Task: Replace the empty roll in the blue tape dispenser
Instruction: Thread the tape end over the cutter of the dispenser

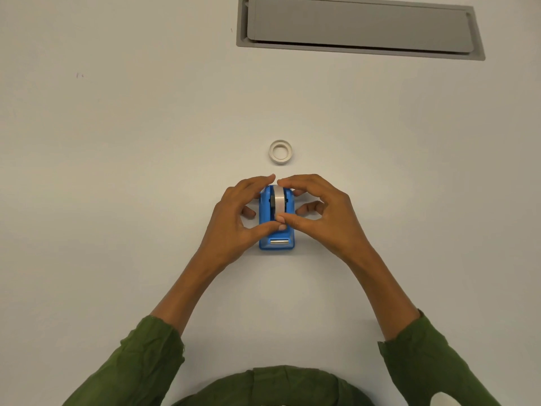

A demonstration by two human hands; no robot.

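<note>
the blue tape dispenser (276, 230) sits on the white tabletop (117, 171) just in front of the person, a roll (279, 202) already seated in its cradle. both hands cup it: the left hand (234, 221) and right hand (325, 215) press their thumbs together on the roll's near side, seemingly pinching the tape's loose end, though it's too small to be sure. if the end slips it may stick back onto the roll, or the roll could lift out. the empty core (280, 152) lies just beyond, apart. a grey hatch (360, 27) is well clear.
</note>
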